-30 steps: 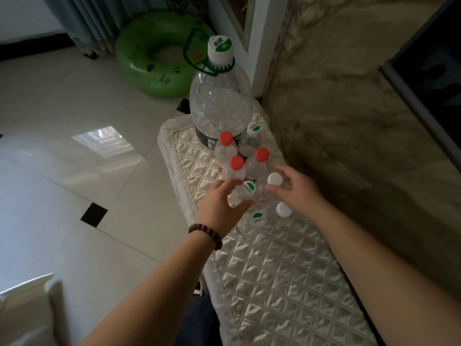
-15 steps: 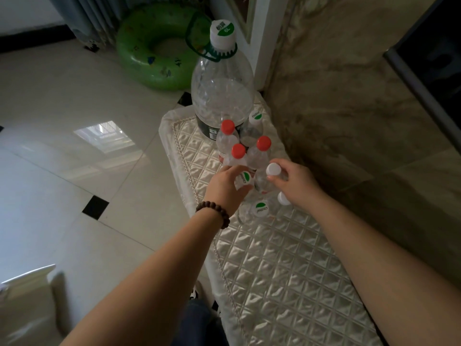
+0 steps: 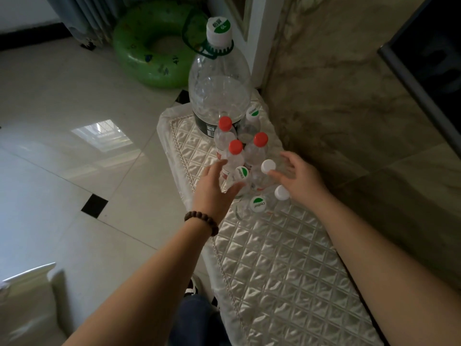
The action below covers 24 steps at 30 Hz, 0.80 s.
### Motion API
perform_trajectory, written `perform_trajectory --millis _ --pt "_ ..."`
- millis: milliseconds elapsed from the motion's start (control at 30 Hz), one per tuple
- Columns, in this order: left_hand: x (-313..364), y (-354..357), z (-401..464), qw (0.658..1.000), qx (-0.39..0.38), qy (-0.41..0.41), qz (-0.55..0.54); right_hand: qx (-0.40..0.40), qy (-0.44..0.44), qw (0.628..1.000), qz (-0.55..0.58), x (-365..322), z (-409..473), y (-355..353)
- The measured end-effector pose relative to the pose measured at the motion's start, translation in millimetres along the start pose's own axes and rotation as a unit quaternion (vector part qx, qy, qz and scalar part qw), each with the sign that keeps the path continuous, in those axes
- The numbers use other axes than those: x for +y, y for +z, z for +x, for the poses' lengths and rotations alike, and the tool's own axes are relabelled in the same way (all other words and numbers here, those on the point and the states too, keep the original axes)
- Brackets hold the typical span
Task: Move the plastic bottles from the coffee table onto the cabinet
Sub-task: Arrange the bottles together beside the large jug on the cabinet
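Several small clear plastic bottles stand bunched on the cabinet's quilted satin cover [image 3: 287,270], behind them a large clear jug [image 3: 219,96] with a green handle. Three carry red caps [image 3: 235,147]. A green-and-white-capped bottle [image 3: 242,173] stands just by my left hand [image 3: 214,191], whose fingers are spread around it without closing. My right hand [image 3: 298,178] hovers with fingers apart beside a white-capped bottle [image 3: 268,166]. Two more bottles, one green-and-white capped [image 3: 258,204] and one white capped [image 3: 282,192], stand nearest me between my wrists.
A marble wall [image 3: 349,108] runs right behind the cabinet, with a dark screen [image 3: 429,58] at the upper right. A green swim ring [image 3: 149,56] lies on the glossy tiled floor [image 3: 74,171]. A pale cushioned seat corner [image 3: 30,303] sits at the lower left.
Both hands have opened and drawn slightly back from the bottles they held, which now stand in the cluster. The camera has tilted a little.
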<state>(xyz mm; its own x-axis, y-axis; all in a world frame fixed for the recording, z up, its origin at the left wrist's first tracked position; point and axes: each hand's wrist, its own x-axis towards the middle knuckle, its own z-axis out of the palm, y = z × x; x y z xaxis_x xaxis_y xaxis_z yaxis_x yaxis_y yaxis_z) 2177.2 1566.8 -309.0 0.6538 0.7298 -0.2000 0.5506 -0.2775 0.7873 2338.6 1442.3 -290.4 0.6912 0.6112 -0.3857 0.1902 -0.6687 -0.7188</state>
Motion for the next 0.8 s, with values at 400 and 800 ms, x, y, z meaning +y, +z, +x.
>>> perform_trajectory --millis 400,800 --pt "-1.0 48.1 -54.7 0.995 -0.067 -0.019 0.068 -0.007 0.023 1.000 0.020 37.8 -47.2 16.5" --pt "-11.3 47.4 -51.3 0.999 -0.014 -0.030 0.029 0.031 0.018 0.999 0.013 23.6 -44.5 28.2"
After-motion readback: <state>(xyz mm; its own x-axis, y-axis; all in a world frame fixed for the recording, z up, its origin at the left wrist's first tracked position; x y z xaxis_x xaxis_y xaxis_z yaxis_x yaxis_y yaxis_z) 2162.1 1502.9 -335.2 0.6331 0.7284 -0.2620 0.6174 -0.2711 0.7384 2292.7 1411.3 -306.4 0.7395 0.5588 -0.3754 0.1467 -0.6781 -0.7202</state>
